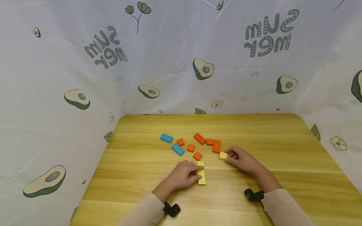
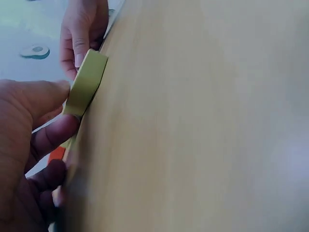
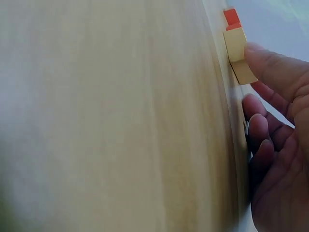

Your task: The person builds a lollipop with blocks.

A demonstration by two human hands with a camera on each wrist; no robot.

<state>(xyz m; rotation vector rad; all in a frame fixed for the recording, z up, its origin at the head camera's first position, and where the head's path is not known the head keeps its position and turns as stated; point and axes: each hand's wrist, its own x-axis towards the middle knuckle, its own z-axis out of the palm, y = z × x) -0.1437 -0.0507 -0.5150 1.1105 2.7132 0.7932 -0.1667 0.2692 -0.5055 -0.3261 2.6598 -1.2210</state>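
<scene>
In the head view my left hand (image 1: 183, 175) holds a long yellow block (image 1: 201, 179) at its left side, thumb and index finger on it. The left wrist view shows that yellow block (image 2: 88, 79) beside the thumb and curled fingers of the left hand (image 2: 29, 130). Farther right, my right hand (image 1: 242, 160) pinches a small yellow square block (image 1: 223, 155) between thumb and fingers. The right wrist view has the thumb of the right hand (image 3: 285, 101) against this pale yellow block (image 3: 235, 44). The small block sits just below an orange-red rectangular block (image 1: 216, 146).
Two blue blocks (image 1: 178, 149) lie to the left on the wooden table (image 1: 135, 175). Several orange-red blocks (image 1: 190, 147) are scattered across the middle. Behind the table hangs a printed white cloth (image 1: 175, 69). Each wrist carries a black camera (image 1: 171, 209).
</scene>
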